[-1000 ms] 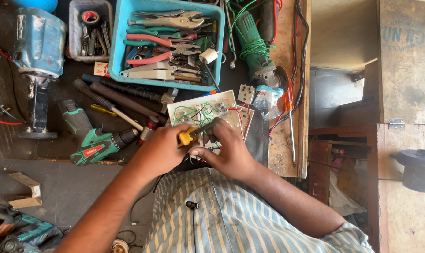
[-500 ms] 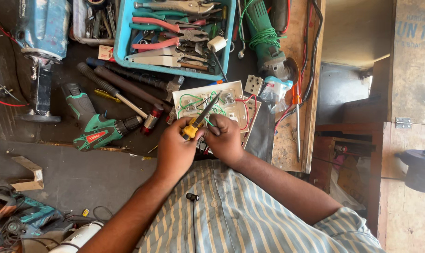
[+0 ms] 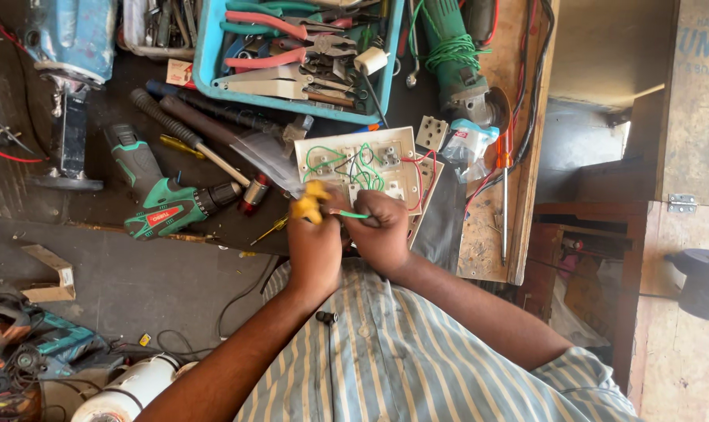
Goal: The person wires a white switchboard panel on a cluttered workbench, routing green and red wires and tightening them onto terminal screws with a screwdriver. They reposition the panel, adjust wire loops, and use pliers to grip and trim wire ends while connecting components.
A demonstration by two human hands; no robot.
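- Both hands are busy right at the near edge of the bench. Left hand [image 3: 314, 248] is closed around a yellow-handled tool [image 3: 309, 202]; I can't make out its tip, so I can't say if it's pliers or a stripper.
- Right hand [image 3: 382, 233] is pinched shut on a green wire [image 3: 348, 213] that runs across to the tool, so both hands are working the same short bit of wire.
- That wire sits just on the near side of the white switch board [image 3: 361, 168], which lies back-up on the bench with its terminals showing.
- Progress, as far as I can judge: a fair few green loops and some red wire [image 3: 428, 166] are already strung between the terminals, so the wiring looks partly done. The piece in my hands isn't seated on any terminal yet, and I can't tell how many connections are still open.
- A small white terminal block [image 3: 432, 133] sits just past the board on the far right, loose, not wired in.
- Other stuff around: blue tray [image 3: 211, 45] of pliers at the far side, green cordless drill [image 3: 161, 200] to the left, green angle grinder [image 3: 453, 59] far right, orange screwdriver [image 3: 504, 184] lying on the wooden board at the right.
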